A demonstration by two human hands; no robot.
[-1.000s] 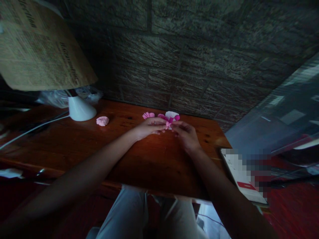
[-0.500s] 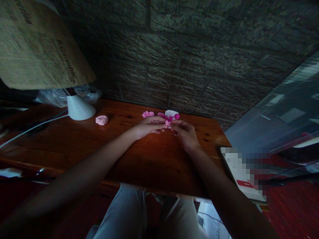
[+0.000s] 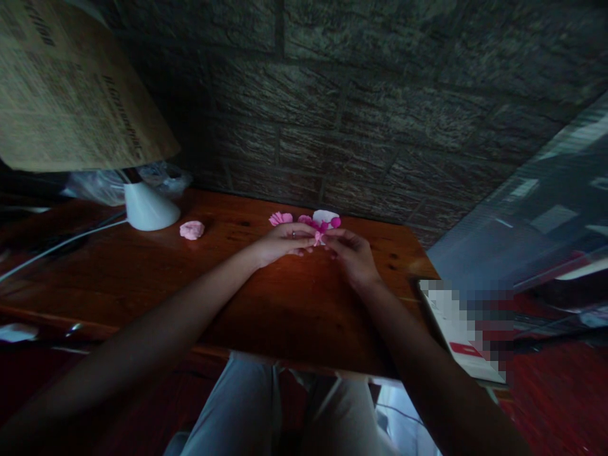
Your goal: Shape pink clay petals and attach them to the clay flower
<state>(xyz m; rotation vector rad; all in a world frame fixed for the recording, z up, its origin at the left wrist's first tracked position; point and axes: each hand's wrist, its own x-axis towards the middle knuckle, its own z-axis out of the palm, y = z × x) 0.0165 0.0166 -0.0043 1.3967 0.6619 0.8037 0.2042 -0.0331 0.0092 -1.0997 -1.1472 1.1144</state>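
Between my fingertips is a small light-pink piece of modelling clay (image 3: pixel 318 238), soft-looking and pinched from both sides. My left hand (image 3: pixel 285 243) grips it from the left, with a ring on one finger. From the right, my right hand (image 3: pixel 349 250) closes thumb and finger on the same piece. Just behind my hands lie a ridged pink petal-like piece (image 3: pixel 281 218), darker magenta bits (image 3: pixel 335 222) and a white rounded piece (image 3: pixel 325 216), partly hidden by my fingers. A larger pale-pink lump (image 3: pixel 192 230) rests apart on the left.
A lamp with a white base (image 3: pixel 149 208) and a newsprint shade (image 3: pixel 85 95) stands at the left of the wooden table (image 3: pixel 294 316), its cable trailing left. Behind it is crumpled clear plastic (image 3: pixel 95 187). A brick wall (image 3: pixel 380 120) rises at the back. A flat white box (image 3: pixel 456 335) lies at the right edge.
The view has shifted very slightly. Both hands keep their grip on the pink clay piece, in nearly the same place.
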